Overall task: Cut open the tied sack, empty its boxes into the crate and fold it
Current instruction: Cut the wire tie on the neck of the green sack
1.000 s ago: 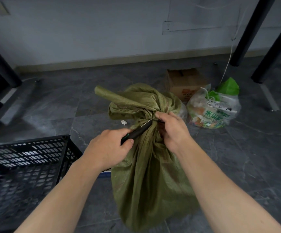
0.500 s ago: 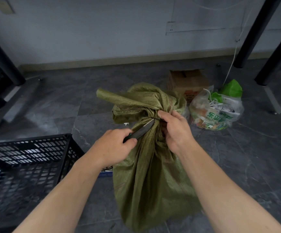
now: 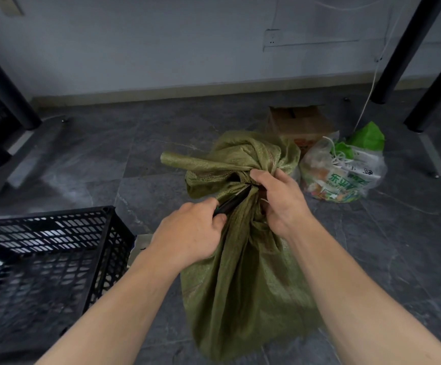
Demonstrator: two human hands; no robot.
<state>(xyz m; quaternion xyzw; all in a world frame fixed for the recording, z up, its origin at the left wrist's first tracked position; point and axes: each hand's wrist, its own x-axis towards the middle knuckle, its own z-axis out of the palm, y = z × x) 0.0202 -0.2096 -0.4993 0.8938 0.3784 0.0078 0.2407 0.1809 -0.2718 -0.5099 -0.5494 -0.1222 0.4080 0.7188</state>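
An olive-green woven sack [image 3: 240, 285] stands upright on the grey tiled floor, bunched and tied at its neck. My right hand [image 3: 280, 198] grips that tied neck from the right. My left hand [image 3: 190, 233] is closed around a dark-handled knife [image 3: 234, 200], whose blade points up and right into the knot under my right thumb. The sack's loose top flops to the left above the tie. A black lattice plastic crate [image 3: 42, 259] sits on the floor at the lower left. The boxes inside the sack are hidden.
Behind the sack stands a brown cardboard box [image 3: 298, 122]. A clear plastic bag [image 3: 343, 172] of packets with a green top lies to its right. Black table legs [image 3: 409, 48] rise at the right and a dark leg [image 3: 3, 85] at the left. A white cable [image 3: 372, 83] hangs down the wall.
The knife blade has slid further into the tied neck, under my right thumb. My view has shifted slightly; the sack and crate stay where they were.
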